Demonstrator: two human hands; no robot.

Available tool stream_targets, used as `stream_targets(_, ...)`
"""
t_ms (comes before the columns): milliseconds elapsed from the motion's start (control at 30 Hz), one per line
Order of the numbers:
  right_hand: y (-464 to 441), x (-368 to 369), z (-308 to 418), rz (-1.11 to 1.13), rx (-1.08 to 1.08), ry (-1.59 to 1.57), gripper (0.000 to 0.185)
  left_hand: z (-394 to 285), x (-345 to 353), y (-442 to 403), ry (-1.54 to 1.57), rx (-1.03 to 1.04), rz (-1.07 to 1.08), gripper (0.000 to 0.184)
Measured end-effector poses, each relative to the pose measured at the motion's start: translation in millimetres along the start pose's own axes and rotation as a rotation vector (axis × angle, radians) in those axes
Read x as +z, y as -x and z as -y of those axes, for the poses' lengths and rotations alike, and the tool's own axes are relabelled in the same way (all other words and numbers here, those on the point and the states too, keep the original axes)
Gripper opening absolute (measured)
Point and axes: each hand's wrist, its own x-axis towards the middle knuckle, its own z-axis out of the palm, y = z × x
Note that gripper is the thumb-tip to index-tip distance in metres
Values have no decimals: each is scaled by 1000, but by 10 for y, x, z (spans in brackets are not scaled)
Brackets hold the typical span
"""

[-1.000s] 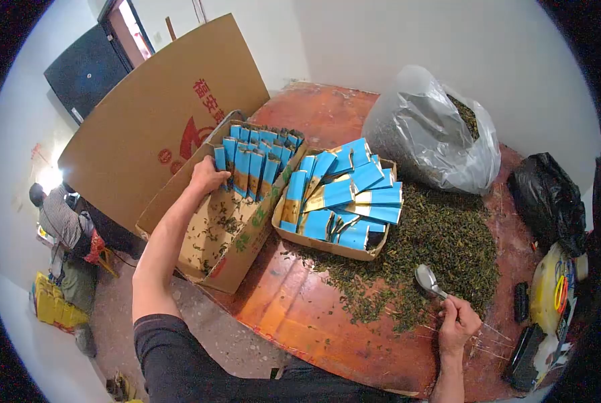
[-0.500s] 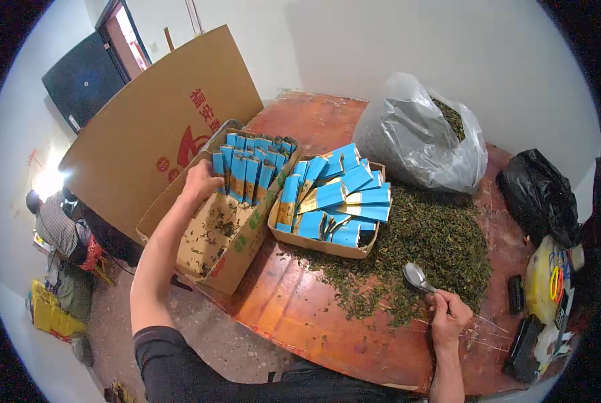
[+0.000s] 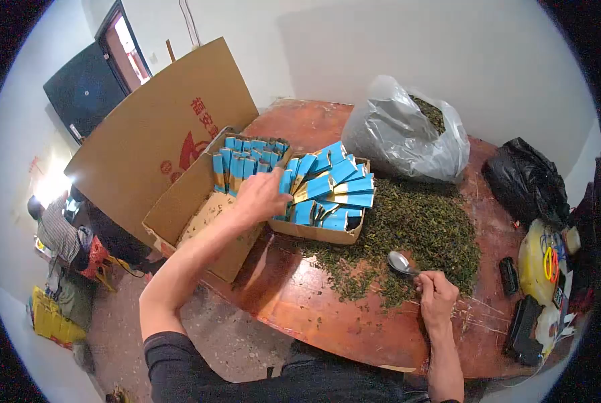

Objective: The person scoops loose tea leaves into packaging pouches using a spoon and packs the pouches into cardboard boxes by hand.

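My right hand (image 3: 438, 295) is closed round the handle of a metal spoon (image 3: 399, 261), whose bowl lies over the near edge of a heap of dried tea leaves (image 3: 421, 232). My left hand (image 3: 263, 195) is above the wall between two cardboard boxes, fingers stretched toward blue and gold packets. Nothing shows in its grasp. Loose packets (image 3: 344, 185) lie fanned in the small cardboard box (image 3: 320, 234). Standing rows of similar packets (image 3: 246, 161) fill the far part of the longer cardboard box (image 3: 169, 205), partly hidden by my left hand.
A clear plastic bag (image 3: 408, 138) of leaves stands behind the heap. On the right are a black bag (image 3: 528, 181), a yellow bag (image 3: 534, 258) and dark items. A tall cardboard panel (image 3: 166, 114) rises at left. Another person (image 3: 62, 232) is beyond the table (image 3: 340, 329).
My left hand has moved right, from the packets in the long box to the edge of the small box. The right hand still holds the spoon, and the view has shifted slightly.
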Motion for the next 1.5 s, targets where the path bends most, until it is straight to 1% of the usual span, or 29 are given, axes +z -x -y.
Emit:
stream_targets(33,1,-3,21,5,-6,7,5,-52,26,-27,-33,-18,27,56)
stream_targets(67,-1,-2,38,9,-12,14,4,-110,45,-71,-38,-86,56,59)
stream_targets(167,-1,16,37,46,-23,10,4,-82,247,-202,-66,-191,68,59)
stream_targets(200,5,12,46,55,-52,67,5,-76,291,-238,-60,-192,63,59)
stream_targets(267,1,18,79,50,-64,48,5,-130,288,-247,-47,-197,63,60)
stream_targets(367,-3,20,104,56,-75,39,5,-286,201,-181,-18,-207,68,33)
stream_targets(467,1,27,62,67,-75,39,4,-276,208,-190,-12,-220,76,31)
stream_targets(567,14,38,42,75,-58,23,3,-266,183,-161,-12,-188,93,32)
stream_targets(667,7,39,55,75,-56,19,3,-275,234,-100,-4,-192,-37,29)
stream_targets(767,0,22,110,69,-82,41,4,-259,271,-65,-15,-180,-106,24)
stream_targets(867,-12,21,117,65,-106,46,5,-368,189,14,31,-173,-144,20)
stream_targets(967,-8,19,115,68,-106,45,5,-300,313,16,114,-138,-145,19)
stream_targets(1067,-7,16,112,68,-108,46,6,-271,397,20,163,-117,-143,22)
stream_targets(1167,-15,11,112,70,-102,50,5,-290,348,27,192,-98,-74,25)
stream_targets(1267,-9,15,74,65,-106,64,5,-273,271,0,253,-78,24,32)
stream_targets(1367,-11,10,72,58,-116,67,5,-184,331,-72,279,-70,53,47)
stream_targets(1500,-12,5,58,65,-105,72,5,-146,419,-106,383,-96,10,64)
